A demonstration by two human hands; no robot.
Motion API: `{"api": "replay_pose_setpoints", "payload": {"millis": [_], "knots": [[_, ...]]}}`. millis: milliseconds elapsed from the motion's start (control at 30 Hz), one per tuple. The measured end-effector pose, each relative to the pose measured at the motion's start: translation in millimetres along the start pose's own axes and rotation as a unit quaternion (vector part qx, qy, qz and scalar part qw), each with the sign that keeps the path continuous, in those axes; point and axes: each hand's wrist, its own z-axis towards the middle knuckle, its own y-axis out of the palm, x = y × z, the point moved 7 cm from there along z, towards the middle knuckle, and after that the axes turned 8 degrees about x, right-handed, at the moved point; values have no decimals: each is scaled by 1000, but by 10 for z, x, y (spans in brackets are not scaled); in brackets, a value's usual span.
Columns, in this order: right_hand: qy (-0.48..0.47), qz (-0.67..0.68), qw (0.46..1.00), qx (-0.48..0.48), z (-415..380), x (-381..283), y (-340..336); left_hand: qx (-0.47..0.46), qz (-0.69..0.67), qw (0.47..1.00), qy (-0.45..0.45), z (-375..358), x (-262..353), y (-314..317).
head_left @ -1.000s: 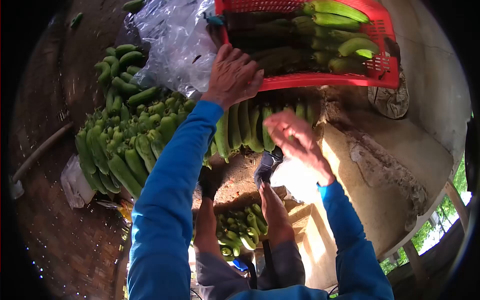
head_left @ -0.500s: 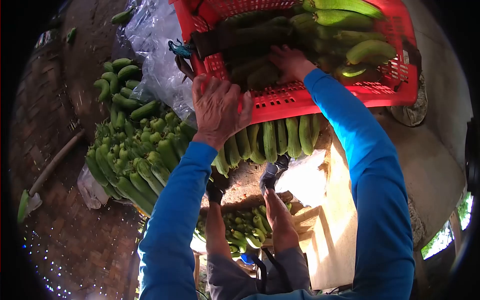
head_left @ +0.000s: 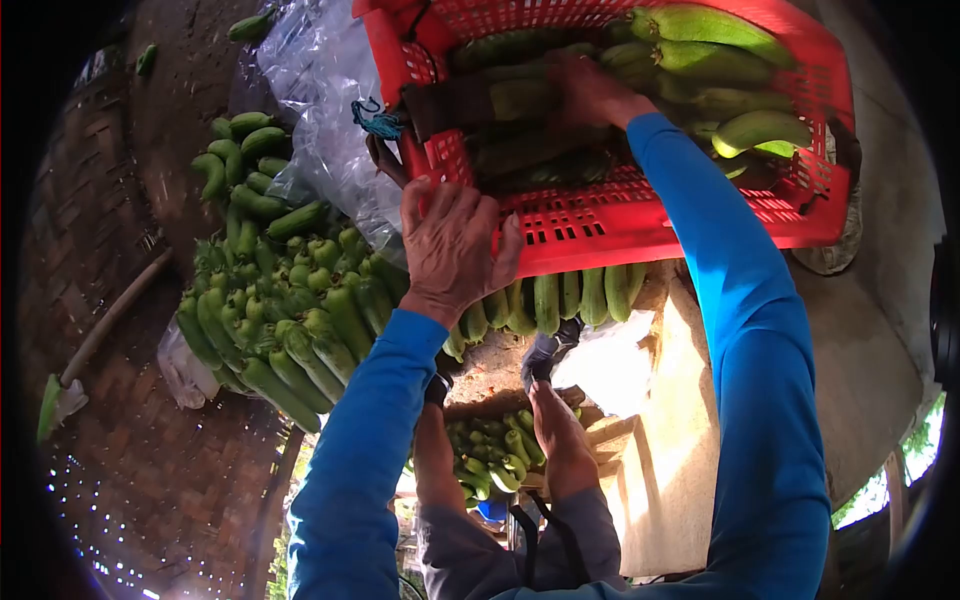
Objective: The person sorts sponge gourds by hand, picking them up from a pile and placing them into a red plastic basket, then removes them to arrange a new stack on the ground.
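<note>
Our left hand [head_left: 455, 245] is partly closed, its fingers bent over the rim at the near left corner of the red plastic crate [head_left: 620, 225]. Our right hand [head_left: 590, 90] is inside among the green gourds [head_left: 720, 62], its fingertips lost in shade, so we cannot tell how open it is or whether it grips one. Clear plastic sheeting [head_left: 325, 115] lies just beside the crate's left edge.

A crumpled clear plastic sheet [head_left: 325, 110] lies at the upper left. A slim pole [head_left: 118, 313] slants near a woven panel [head_left: 165, 480] pricked with light; greenery [head_left: 918, 460] shows at lower right.
</note>
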Motion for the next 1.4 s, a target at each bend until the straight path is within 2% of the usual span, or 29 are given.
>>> {"api": "replay_pose_setpoints", "payload": {"millis": [33, 67, 133, 167, 233, 267, 333, 367, 433, 567, 633, 667, 733, 833, 867, 933, 1067, 1133, 1267, 1333, 1367, 1400], "knots": [[4, -10, 998, 56, 15, 22, -59, -8, 1, 1000, -5, 0, -1, 8], [6, -9, 998, 57, 49, 54, -50, -17, 2, 1000, -10, 6, 2, 19], [18, -13, 994, -108, 144, 19, 74, -14, 8, 1000, -6, 21, 25, 19], [19, -11, 994, -108, 164, -36, 82, -12, 15, 1000, -8, 16, 26, 12], [0, -118, 983, -138, 205, -136, 170, -12, 16, 1000, -8, 16, 13, 21], [-2, -115, 984, -138, 237, -173, 168, -12, 14, 1000, -8, 9, 7, 17], [18, -146, 969, -200, 230, -168, 153, -21, 14, 1000, -9, 5, 6, 17], [17, -146, 969, -199, 216, -121, 229, -26, 11, 1000, -9, 18, 9, 21], [-23, -129, 985, -110, 217, 41, 358, -14, 16, 1000, -3, 27, 31, 16], [-27, -92, 990, -101, 241, 4, 371, 4, 22, 1000, 7, 16, 32, -1], [-33, -108, 977, -180, 273, -88, 368, -1, 24, 1000, 5, 16, 21, 5], [-35, -106, 977, -183, 214, -121, 343, -3, 21, 1000, 8, 14, 27, 9], [-42, -76, 990, -112, 99, -101, 248, -1, 20, 1000, 6, 10, 23, 19], [-46, -74, 993, -77, 111, -70, 298, 2, 20, 1000, 9, 18, 23, 12], [-45, -71, 993, -77, 158, -47, 339, 1, 19, 1000, 9, 11, 22, 15], [-23, -100, 978, -181, 189, -71, 388, 15, 18, 1000, 18, 22, 22, 21], [-36, -108, 976, -184, 173, -111, 252, 55, 5, 998, 24, 7, 29, -27], [-42, -89, 991, -96, 116, -227, 133, 34, 4, 999, 17, -3, 16, -24], [-17, -27, 992, -124, 9, -257, -71, 7, 6, 1000, 9, -8, -8, 0], [21, 160, 987, -22, -23, -128, -247, 3, 10, 1000, 7, -13, -8, 14], [18, 156, 987, -24, -88, -70, -298, 10, 13, 1000, 10, -10, -8, 3], [54, 275, 960, -9, -185, 8, -432, 18, 14, 1000, 14, -7, 4, -2]]}}
